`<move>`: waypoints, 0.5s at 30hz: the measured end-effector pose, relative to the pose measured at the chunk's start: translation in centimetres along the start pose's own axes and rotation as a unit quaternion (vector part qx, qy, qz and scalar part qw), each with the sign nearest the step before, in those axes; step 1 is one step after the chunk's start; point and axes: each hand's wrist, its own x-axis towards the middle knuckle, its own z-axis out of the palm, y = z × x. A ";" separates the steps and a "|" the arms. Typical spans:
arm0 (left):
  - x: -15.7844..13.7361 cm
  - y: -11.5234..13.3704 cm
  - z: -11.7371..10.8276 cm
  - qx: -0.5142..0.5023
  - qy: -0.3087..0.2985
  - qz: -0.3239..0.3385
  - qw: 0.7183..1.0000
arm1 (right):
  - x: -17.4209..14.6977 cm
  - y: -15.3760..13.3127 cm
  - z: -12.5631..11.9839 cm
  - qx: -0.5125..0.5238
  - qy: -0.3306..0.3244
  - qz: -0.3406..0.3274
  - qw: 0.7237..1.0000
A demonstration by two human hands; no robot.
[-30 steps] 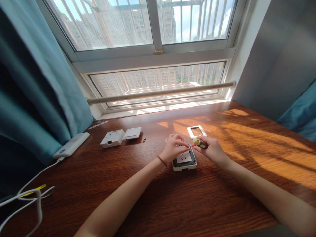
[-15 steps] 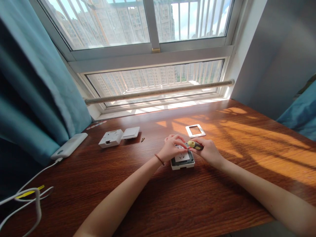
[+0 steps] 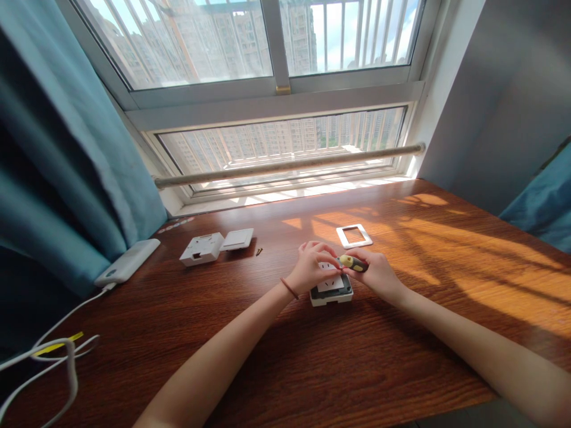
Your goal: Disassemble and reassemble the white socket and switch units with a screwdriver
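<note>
A white wall socket (image 3: pixel 330 285) with slotted holes lies face up on the table, its dark inner frame showing around the white face. My left hand (image 3: pixel 313 267) reaches over its upper left side, thumb and index finger brought together near the screwdriver's tip; what they pinch is too small to make out. In my right hand (image 3: pixel 377 273) is a screwdriver (image 3: pixel 354 263) with a yellow and dark grey handle, held above the socket's upper right corner. The shaft and tip are mostly hidden by fingers. Just beyond the hands lies a square white cover frame (image 3: pixel 342 237).
On the wooden table (image 3: pixel 250 333), a white mounting box (image 3: pixel 201 249) and a white switch panel (image 3: pixel 237 239) lie left of centre, beside small screws (image 3: pixel 259 252). A white power bank (image 3: pixel 128 262) with a cable (image 3: pixel 71 364) sits by the blue curtain (image 3: pixel 84 137).
Both hands stay over the socket with the screwdriver in nearly the same place. The whole view has shifted very slightly.
</note>
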 end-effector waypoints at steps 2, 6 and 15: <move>0.1 -0.2 0.1 -0.025 0.004 -0.009 1.000 | 0.0 0.1 0.1 -0.006 0.003 0.002 1.000; 0.2 -0.5 0.3 -0.062 0.001 -0.014 0.998 | -0.2 0.0 0.3 0.002 -0.007 0.006 1.000; 0.2 0.0 -0.2 -0.064 -0.017 -0.029 0.997 | -0.4 -0.6 0.2 0.003 -0.007 0.005 1.000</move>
